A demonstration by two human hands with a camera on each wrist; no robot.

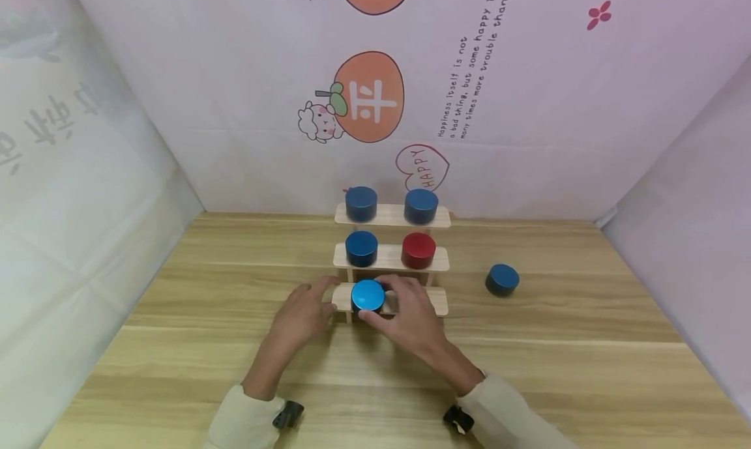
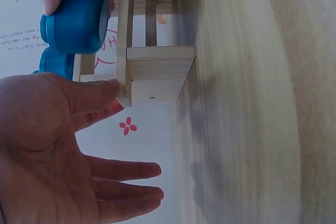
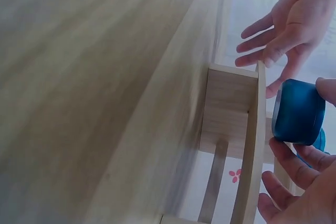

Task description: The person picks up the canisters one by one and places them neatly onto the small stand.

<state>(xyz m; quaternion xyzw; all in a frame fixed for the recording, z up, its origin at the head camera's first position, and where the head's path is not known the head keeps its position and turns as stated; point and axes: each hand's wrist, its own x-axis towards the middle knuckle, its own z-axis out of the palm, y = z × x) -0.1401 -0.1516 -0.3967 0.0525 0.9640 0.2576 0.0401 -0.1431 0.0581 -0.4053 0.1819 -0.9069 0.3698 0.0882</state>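
Note:
A three-step wooden rack (image 1: pixel 437 301) stands on the table. My right hand (image 1: pixel 411 315) holds a blue round tin (image 1: pixel 368 296) between thumb and fingers, over the left part of the lowest step. In the right wrist view, a narrow gap separates this tin (image 3: pixel 298 112) from the board. My left hand (image 1: pixel 301 313) pinches the left end of that step with thumb and index finger; its other fingers stretch out straight in the left wrist view. The middle step carries a blue tin (image 1: pixel 361 249) at left and a red tin (image 1: pixel 418 251) at right.
On the top step sit two more blue tins, a left one (image 1: pixel 360 204) and a right one (image 1: pixel 420 206). Another blue tin (image 1: pixel 502 280) lies on the wood-grain table (image 1: pixel 563 345), right of the rack. A printed white cloth (image 1: pixel 516 162) hangs close behind the rack.

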